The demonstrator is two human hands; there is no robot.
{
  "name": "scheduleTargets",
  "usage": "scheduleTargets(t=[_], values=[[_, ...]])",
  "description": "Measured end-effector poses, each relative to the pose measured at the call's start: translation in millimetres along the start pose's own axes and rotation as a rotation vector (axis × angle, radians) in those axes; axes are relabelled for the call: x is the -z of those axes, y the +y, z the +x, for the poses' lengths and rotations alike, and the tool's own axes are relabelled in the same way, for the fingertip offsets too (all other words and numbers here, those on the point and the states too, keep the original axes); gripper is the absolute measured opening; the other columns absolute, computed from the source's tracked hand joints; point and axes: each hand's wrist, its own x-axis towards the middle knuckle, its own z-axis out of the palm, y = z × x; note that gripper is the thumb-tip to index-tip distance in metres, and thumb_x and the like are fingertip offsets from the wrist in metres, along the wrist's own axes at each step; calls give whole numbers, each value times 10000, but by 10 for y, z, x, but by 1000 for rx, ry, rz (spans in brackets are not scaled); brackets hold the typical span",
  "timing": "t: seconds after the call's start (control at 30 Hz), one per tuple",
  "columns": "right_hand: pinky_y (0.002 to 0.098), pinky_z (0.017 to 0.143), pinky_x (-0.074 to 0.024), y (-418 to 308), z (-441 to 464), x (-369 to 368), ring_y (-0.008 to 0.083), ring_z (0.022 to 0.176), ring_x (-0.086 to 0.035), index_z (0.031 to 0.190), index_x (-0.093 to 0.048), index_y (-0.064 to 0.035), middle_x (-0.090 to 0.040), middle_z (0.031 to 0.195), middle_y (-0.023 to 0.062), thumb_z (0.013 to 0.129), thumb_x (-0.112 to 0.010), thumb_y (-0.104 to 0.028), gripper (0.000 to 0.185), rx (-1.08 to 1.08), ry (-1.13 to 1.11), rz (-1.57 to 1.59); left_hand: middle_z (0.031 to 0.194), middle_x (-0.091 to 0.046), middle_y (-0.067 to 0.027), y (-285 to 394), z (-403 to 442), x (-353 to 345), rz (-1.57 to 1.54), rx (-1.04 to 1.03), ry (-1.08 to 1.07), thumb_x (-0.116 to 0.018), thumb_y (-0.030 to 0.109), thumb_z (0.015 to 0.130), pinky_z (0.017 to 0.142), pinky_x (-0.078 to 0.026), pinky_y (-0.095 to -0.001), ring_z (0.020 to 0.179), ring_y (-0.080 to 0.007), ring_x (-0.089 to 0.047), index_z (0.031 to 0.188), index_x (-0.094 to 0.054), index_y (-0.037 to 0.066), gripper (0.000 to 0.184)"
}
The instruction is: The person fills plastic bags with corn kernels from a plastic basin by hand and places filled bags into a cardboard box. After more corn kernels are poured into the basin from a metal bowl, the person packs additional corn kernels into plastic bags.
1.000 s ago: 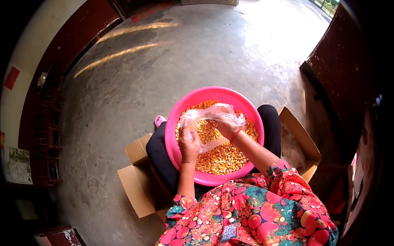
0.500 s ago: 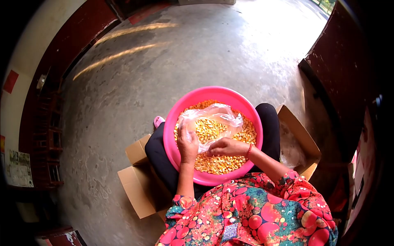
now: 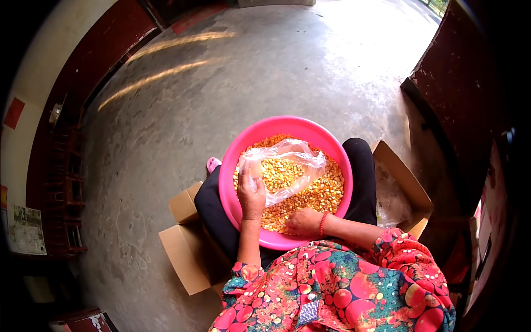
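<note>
A pink basin (image 3: 229,193) full of yellow corn kernels (image 3: 323,191) rests between my legs. Inside it lies a clear plastic bag (image 3: 301,185), its mouth spread wide, with kernels in it. My left hand (image 3: 251,196) is closed on the bag's left edge. Down in the loose kernels near the basin's front rim is my right hand (image 3: 303,222), fingers curled and their tips hidden; whether it holds kernels I cannot make out.
An open cardboard box (image 3: 188,257) stands left of my legs, another box (image 3: 406,177) with clear plastic inside to the right. Wooden stools (image 3: 69,188) line the left wall. A pink shoe (image 3: 213,164) shows beyond my left knee.
My right hand has left the bag, moving down and toward me into the loose kernels. My left hand keeps its hold on the bag, whose opening now lies uncovered.
</note>
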Motion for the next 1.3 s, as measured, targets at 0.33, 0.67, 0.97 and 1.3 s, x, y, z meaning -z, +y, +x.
scheduleTargets(t=[0.33,0.67,0.97,1.3], values=[[465,647,-483,18,9,96,336,698,-623,786,-649,-45,-645,777,163,863,-471,-339,353,-184,-138,220,1190,-514,-236,2,1,-12,-3,-4,-3,-543,-21,736,959,-400,-419,1126,-392,-489,1221,-443,-15,496],[205,363,-273,152,9,380,58,405,-388,795,-578,-90,-493,606,-25,911,-479,-316,273,-554,-11,1651,1184,-519,-230,-10,6,-11,-17,4,-1,-539,-27,733,955,-403,-418,1120,-389,-493,1211,-455,-8,486],[200,363,-194,82,65,370,37,398,-271,823,-555,-108,-400,572,-57,936,-463,-318,255,-486,-63,1793,1178,-522,-236,-14,1,-12,-22,16,-5,-548,-25,730,952,-405,-422,1115,-391,-497,1211,-458,-19,490],[185,387,-202,260,320,805,29,432,-290,864,-554,-121,-394,585,-65,941,-459,-283,204,-398,343,1899,1205,-511,-232,-4,2,-5,-62,41,-15,-545,-33,726,966,-399,-410,1144,-380,-484,1230,-449,-10,514]])
